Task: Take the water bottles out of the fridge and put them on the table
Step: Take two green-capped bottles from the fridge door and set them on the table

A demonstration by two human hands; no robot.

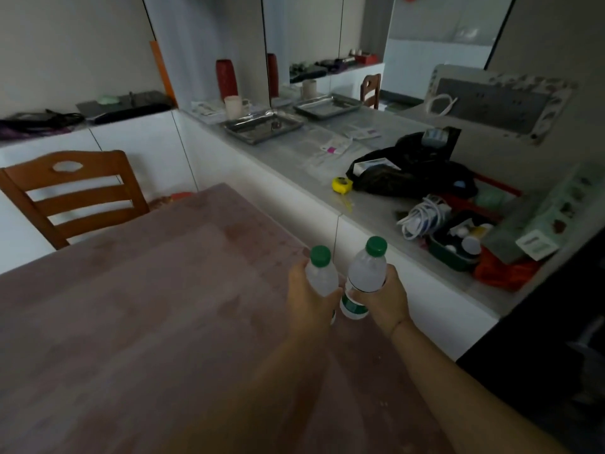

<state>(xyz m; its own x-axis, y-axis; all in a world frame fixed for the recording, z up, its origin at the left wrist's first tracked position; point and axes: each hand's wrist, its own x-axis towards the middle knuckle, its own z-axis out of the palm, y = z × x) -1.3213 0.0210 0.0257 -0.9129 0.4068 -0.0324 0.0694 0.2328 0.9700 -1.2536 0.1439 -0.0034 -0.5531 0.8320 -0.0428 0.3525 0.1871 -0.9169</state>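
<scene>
Left hand (311, 299) is wrapped round the body of a clear water bottle with a green cap, the left bottle (322, 273), with the fingers curled about it and the thumb across the front. Right hand (386, 298) grips the right bottle (365, 273) in much the same way, and a green-banded label shows below its fingers. The two bottles are just beside each other. The left one stands upright and the right one sits a little higher, leaning slightly.

Both are held at the right edge of the table (147, 306), which has a dull pinkish-brown top. The left hand hides the base of its bottle, and I cannot tell whether either bottle touches the tabletop.

Along that edge runs a pale counter (294, 165) over white cupboard fronts. Nearest on it are a dark green basket (451, 255) of small jars and an orange-red bag (504, 271) just beside it. Behind them lies a coil of white cable (422, 217). Further along, a black bag (415, 168) slumps with a yellow tape measure (342, 185) close against its left side.

Well beyond these, a metal tray (265, 126) lies flat, with a pale cup (234, 107) behind it and a tall red vase (226, 78) upright by the wall. At the far left end of the table stands a wooden chair (75, 194) with a slatted back.
</scene>
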